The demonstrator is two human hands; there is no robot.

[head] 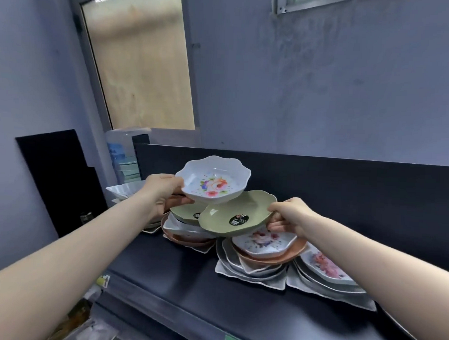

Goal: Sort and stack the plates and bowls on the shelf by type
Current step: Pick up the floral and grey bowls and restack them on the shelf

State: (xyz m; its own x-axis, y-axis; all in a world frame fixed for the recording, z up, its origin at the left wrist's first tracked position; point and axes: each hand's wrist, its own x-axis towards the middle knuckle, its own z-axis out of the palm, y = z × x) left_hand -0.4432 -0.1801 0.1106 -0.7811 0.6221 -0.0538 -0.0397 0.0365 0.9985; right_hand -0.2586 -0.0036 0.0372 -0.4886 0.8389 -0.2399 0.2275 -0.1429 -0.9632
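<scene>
A grey-blue wall (323,84) fills the far side of the scene, with a tan boarded panel (140,70) set into it at the left. Below runs a long dark shelf (179,277) with a low back panel. A black board (57,179) leans at the far left, with a clear water bottle (119,153) just to its right.

Three mixed piles of dishes stand on the shelf. The left pile (188,234) has a second green bowl (185,211) on top of white and terracotta plates. The middle pile (253,262) has square white plates at the bottom, then a terracotta plate, then a small flowered dish. The right pile (326,275) is made of white plates topped with a pink-flowered dish.

Two bare forearms reach in from the near side. A pale green bowl (232,213) is held tilted above the gap between the left and middle piles. It carries a black sticker (238,219) inside. A white scalloped bowl (214,179) with a flower print is held higher, above the left pile and tipped toward the viewer. It overlaps the green bowl's far left edge; whether the two touch cannot be told.

The left hand (164,190) grips the white bowl's left rim, with the thumb on top and the fingers curled beneath. The right hand (290,216) pinches the green bowl's right rim, thumb above and fingers curled under.
</scene>
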